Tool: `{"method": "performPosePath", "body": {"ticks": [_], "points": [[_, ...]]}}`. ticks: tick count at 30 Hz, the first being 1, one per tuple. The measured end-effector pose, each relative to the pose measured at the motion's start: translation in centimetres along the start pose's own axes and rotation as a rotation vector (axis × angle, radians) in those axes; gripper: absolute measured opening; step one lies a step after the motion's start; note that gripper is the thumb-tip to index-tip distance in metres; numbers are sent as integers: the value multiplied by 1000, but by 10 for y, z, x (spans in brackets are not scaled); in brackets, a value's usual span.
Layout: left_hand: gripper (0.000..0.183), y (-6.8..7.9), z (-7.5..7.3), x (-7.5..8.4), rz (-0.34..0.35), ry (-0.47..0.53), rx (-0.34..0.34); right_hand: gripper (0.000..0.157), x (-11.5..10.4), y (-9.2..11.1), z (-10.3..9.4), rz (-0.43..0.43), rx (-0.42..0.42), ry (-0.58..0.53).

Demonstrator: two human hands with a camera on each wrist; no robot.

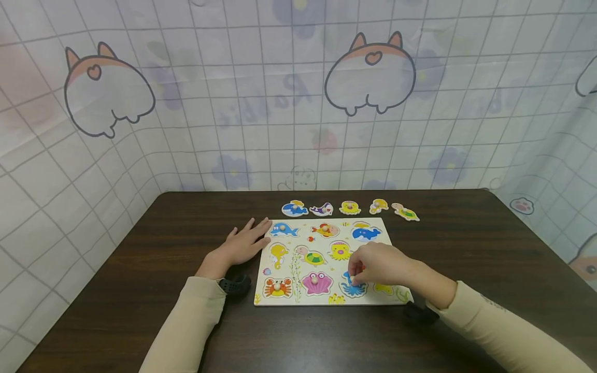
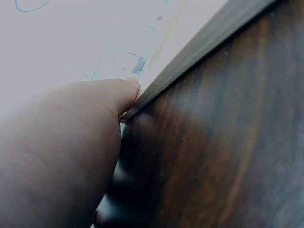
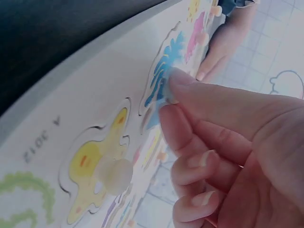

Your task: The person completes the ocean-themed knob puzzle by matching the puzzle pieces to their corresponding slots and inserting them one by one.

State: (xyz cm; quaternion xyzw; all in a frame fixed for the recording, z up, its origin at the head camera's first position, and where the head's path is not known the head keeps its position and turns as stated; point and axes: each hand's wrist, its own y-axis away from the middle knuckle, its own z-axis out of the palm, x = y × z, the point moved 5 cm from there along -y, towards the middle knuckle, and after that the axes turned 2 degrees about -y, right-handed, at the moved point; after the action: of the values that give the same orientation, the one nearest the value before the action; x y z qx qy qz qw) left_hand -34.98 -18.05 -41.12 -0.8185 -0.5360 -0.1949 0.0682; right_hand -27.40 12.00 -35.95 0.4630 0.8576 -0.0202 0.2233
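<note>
Two bare hands in the head view, at a pale puzzle board [image 1: 342, 259] lying flat on a dark wooden table [image 1: 140, 290]. At the board's left edge, left hand [image 1: 238, 245] with fingers spread, relaxed, gripping nothing. Over the lower right part, right hand [image 1: 380, 263], thumb and forefinger pinching the blue tentacled piece [image 1: 353, 290]. Lies in the bottom row, between pink shell piece [image 1: 316, 283] and yellow starfish piece [image 1: 384, 288]. Also on the board, crab piece [image 1: 278, 292], blue shark piece [image 1: 289, 231] and red fish piece [image 1: 328, 231]. Beyond the far edge, in a row on the table: blue whale piece [image 1: 293, 210], purple whale piece [image 1: 319, 209], yellow octopus piece [image 1: 350, 210], seahorse piece [image 1: 380, 203], turtle piece [image 1: 409, 213].

In the left wrist view, thumb touching the board's edge, just above dark wood; much of the rest washed out.

In the right wrist view, thumb and forefinger closed together at the blue tentacled piece, hiding part of it; remaining fingers curled. Impossible to tell whether fully seated in its recess. Near it, the starfish, with a round knob [image 3: 118, 176].
</note>
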Motion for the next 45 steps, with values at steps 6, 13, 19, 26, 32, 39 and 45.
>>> {"method": "performPosePath", "body": {"ticks": [6,13,19,26,32,39,45], "points": [[65,-1,0,-1,-4,4,-1,11,-1,0,0,15,-4,10],[65,-1,-1,-3,-3,1,3,11,-1,-1,0,30,0,-6],[65,0,-2,-3,-3,2,5,12,0,0,0,14,14,-15],[64,-2,0,-1,6,22,-3,10,9,5,-12,-11,53,-64],[64,-1,-1,0,3,18,3,20,28,10,-46,13,214,-122],[64,2,1,1,-5,25,-11,28,73,15,-78,79,470,-156],[64,2,-1,1,1,21,-4,38,121,13,-92,151,582,-282]]}}
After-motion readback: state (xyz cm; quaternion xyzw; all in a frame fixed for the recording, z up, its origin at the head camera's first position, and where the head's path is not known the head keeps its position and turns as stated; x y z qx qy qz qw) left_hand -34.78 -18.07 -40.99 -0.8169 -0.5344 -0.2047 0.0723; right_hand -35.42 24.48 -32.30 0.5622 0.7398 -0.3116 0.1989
